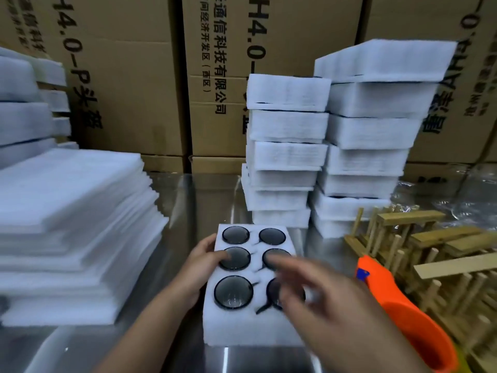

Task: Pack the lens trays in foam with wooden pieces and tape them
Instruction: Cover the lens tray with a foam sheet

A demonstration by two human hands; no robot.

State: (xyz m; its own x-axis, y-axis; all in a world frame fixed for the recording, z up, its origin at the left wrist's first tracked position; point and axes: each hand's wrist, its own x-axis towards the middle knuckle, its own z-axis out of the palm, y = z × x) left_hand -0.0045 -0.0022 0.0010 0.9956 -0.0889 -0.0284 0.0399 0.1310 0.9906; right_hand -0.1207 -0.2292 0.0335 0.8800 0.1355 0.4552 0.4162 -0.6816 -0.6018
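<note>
Left grip (200,267) clamps the lens tray (242,327) by its left edge, thumb on top, probably to steady it on the table (188,189). Right grip (317,297) hovers over the tray's right side, fingers spread, holding nothing; blurred. Count: one tray, six lenses (233,292) in two columns of three; two stacks of foam bundles (287,125) behind; one orange tape dispenser (403,313) at right.

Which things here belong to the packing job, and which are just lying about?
Job: lens tray, held by the left hand; foam sheets; wooden pieces; orange tape dispenser; stacked foam bundles.
Lying about: cardboard boxes; crinkled clear plastic.
</note>
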